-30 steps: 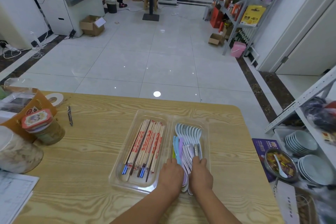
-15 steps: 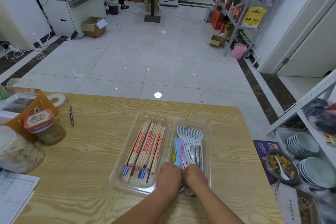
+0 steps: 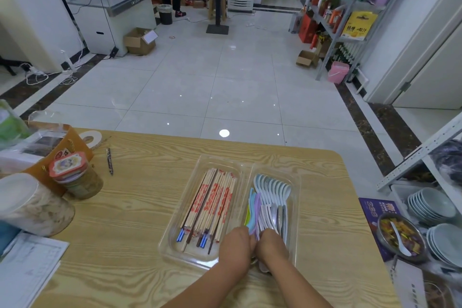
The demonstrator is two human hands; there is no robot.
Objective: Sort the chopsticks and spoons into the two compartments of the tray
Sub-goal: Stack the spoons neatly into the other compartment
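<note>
Head cam: left hand (image 3: 236,245) and right hand (image 3: 271,245) touch side by side at the near right corner of the tray (image 3: 172,250), knuckles up over the handle ends of the spoons (image 3: 271,190). Fingers curl down and the tips are hidden, so I can't tell pinch from push. Spoons are in the tray's right compartment, chopsticks (image 3: 212,202) in its left.

My call: square the handles from both sides with low force, and don't tip the light tray.

Tray is on a wood-grain table (image 3: 125,232). Jar (image 3: 77,177) and pen (image 3: 109,160) are well left of the tray, tiled floor (image 3: 200,82) beyond it, bowl stacks (image 3: 432,205) to its right.
</note>
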